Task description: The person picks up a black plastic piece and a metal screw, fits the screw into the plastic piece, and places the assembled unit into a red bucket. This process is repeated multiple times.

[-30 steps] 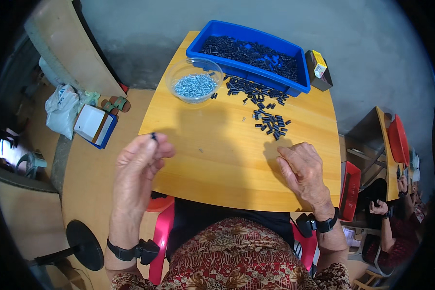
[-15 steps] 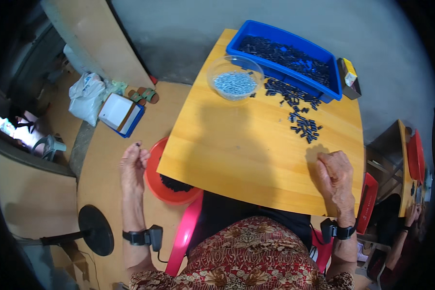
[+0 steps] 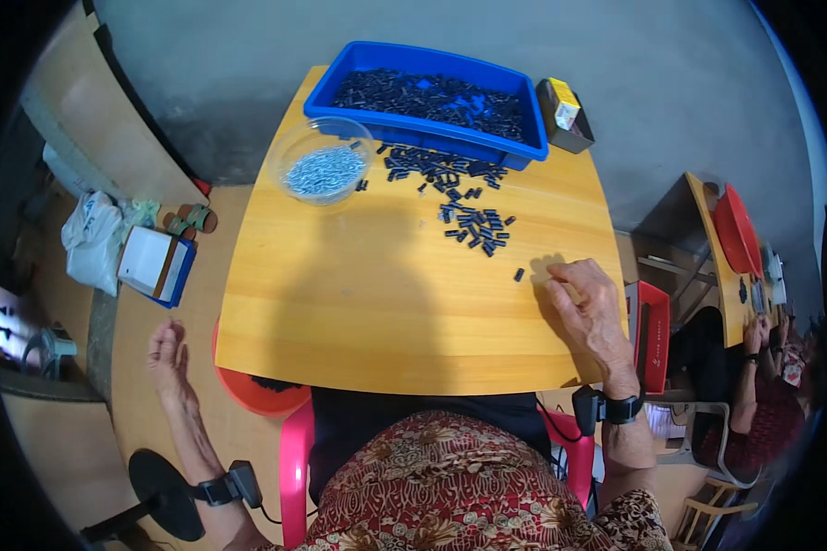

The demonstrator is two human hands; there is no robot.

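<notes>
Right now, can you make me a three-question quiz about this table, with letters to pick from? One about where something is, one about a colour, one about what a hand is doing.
1. Where is the clear bowl of small silvery parts?
A. beside the blue bin's near left corner
B. on the floor
C. under the right hand

2. What colour is the bin of dark pieces?
A. red
B. blue
C. green

3. What is the left hand doing?
A. pressing on the table
B. holding the bowl
C. hanging open off the table's left side

Answers: 1 A, the bowl sits by that corner. 2 B, its walls are blue. 3 C, it is off the tabletop, holding nothing visible.
</notes>
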